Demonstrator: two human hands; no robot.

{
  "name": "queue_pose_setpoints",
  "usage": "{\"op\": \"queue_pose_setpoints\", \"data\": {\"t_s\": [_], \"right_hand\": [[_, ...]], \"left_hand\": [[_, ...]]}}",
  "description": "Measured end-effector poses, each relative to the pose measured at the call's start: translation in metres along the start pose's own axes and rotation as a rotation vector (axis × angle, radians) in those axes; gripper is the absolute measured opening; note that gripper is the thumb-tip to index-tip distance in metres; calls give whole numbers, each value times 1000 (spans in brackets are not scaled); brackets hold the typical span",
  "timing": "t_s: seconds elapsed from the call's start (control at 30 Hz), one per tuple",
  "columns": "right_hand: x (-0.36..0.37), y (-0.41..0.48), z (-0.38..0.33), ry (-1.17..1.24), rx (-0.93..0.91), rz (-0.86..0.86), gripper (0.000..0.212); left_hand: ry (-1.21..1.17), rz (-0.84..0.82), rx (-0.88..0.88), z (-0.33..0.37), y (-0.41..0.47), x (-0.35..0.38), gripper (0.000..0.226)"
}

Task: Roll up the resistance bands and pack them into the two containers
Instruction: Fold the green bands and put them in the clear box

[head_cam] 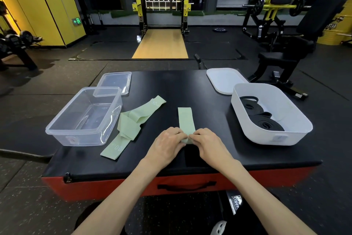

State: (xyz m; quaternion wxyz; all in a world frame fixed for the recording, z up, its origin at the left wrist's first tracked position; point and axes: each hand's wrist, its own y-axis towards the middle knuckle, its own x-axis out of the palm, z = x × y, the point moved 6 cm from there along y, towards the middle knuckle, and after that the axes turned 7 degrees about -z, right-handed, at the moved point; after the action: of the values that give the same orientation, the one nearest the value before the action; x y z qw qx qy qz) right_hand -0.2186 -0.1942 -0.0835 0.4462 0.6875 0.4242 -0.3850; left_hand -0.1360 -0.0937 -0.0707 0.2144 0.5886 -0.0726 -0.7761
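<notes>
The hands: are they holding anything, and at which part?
Left hand and right hand both pinch the green band at its near end; the rest lies flat on the black pad.

The gym is dim, with warm light glowing on the yellow wall point(47, 6) at the left. Overhead light gives the black table top point(171, 86) a soft sheen and puts bright glints on the clear container point(80, 138). Straight lines bow toward the edges, and the far background looks soft.

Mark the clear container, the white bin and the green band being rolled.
clear container point(62, 138): head view, near wall.
white bin point(266, 138): head view, near outer wall.
green band being rolled point(186, 120): head view, flat middle.
</notes>
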Motion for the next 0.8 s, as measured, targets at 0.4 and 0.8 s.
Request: {"op": "queue_pose_setpoints", "data": {"t_s": [0.4,0.8], "right_hand": [[-9,-7,-7,-3,-41,43,23],[-1,8,4,-45,-4,-33,16]], "left_hand": [[-66,-82,-50,-16,12,7,14],[-19,-64,-62,-10,7,4,26]]}}
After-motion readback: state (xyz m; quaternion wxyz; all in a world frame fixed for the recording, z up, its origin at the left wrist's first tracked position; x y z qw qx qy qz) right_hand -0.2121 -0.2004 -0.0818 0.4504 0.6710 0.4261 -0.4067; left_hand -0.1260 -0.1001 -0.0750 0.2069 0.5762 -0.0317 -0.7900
